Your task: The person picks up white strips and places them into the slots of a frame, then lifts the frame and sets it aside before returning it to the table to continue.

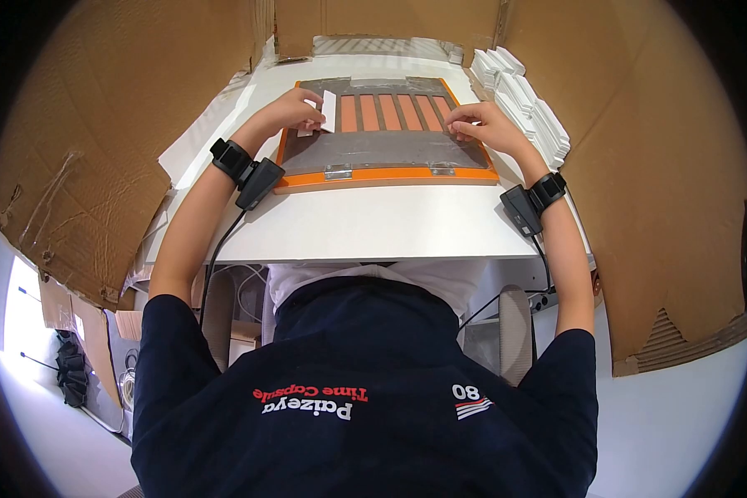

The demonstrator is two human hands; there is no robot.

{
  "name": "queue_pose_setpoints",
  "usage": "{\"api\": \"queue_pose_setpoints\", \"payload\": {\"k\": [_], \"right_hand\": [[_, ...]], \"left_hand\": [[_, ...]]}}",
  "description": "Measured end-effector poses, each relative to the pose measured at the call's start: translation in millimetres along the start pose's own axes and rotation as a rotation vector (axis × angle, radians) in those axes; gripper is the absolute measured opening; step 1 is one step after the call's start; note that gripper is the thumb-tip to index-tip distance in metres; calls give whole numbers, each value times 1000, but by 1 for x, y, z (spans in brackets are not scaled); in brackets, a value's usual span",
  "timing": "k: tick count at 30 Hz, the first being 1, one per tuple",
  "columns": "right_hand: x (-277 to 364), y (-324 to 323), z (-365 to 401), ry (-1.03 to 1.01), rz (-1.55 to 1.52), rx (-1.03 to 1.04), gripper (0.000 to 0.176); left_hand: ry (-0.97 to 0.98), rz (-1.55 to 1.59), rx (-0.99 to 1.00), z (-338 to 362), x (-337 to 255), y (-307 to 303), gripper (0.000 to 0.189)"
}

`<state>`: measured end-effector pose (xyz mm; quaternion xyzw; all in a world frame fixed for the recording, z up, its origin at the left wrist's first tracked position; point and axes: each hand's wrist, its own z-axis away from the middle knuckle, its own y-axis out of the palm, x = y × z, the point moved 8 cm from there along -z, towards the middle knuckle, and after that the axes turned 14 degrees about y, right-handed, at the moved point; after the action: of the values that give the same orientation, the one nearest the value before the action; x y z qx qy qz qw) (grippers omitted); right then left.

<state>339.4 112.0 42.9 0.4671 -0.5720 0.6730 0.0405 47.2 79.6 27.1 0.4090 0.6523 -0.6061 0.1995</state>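
Observation:
A grey board with an orange frame [382, 177] lies on the white table. Several parallel slots across its middle show salmon-orange strips [390, 113]. At the left end of this row, my left hand [289, 114] is closed on a narrow white card strip [329, 112], which stands over the board. More white shows under its fingers, partly hidden. My right hand [483, 126] hovers at the rightmost slot, its fingers loosely curled and slightly apart. Nothing shows between them. Whether its fingertips touch the board is hard to tell.
Stacks of folded white card pieces [519, 104] stand at the right back of the table [382, 228]. Cardboard walls [83, 124] enclose both sides and the back. Each wrist wears a black strapped device [260, 183] with a cable. Clear clips [338, 172] sit on the frame's near edge.

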Motion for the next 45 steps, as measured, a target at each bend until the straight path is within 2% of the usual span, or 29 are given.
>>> {"api": "queue_pose_setpoints", "payload": {"k": [10,13,30,33,36,39,42,45], "right_hand": [[-2,-1,-1,-5,27,-14,16],[-2,0,-1,-7,21,-10,16],[-1,-1,0,20,35,-18,17],[0,-11,1,29,58,-118,16],[-4,-28,-2,-50,210,-310,18],[-21,-55,2,-48,201,-585,24],[-33,-78,10,-18,384,-836,26],[-53,-89,13,207,550,-898,33]], "left_hand": [[-8,-7,-24,-4,6,-3,35],[-14,-92,5,-6,10,-4,40],[115,-190,-18,-11,7,-4,39],[219,-264,-27,-11,0,-5,36],[315,-431,19,-10,-10,-4,29],[352,-502,55,-8,-16,-1,24],[373,-501,67,-8,-17,0,22],[361,-505,71,-8,-16,1,22]]}}
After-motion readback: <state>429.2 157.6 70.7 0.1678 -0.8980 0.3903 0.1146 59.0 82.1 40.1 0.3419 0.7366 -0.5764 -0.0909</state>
